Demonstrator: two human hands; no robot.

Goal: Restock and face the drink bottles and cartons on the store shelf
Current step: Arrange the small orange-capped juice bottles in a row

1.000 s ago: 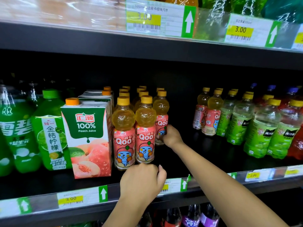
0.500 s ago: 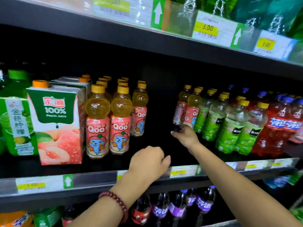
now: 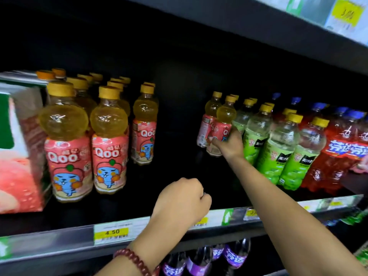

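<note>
- The right hand (image 3: 229,145) reaches deep onto the shelf (image 3: 59,242) and grips a pink-labelled juice bottle (image 3: 224,124) round its lower half, just beside the green-labelled bottles (image 3: 278,152).
- The left hand (image 3: 179,202), a bead bracelet (image 3: 135,261) on its wrist, is clenched in a fist holding nothing, above the shelf's front edge.
- More pink-labelled bottles (image 3: 108,140) stand further left, next to a peach juice carton (image 3: 20,152).

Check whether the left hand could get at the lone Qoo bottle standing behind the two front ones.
Probably yes: the left hand, curled and holding nothing, sits at the shelf edge, with bare shelf between it and the lone Qoo bottle.
</note>
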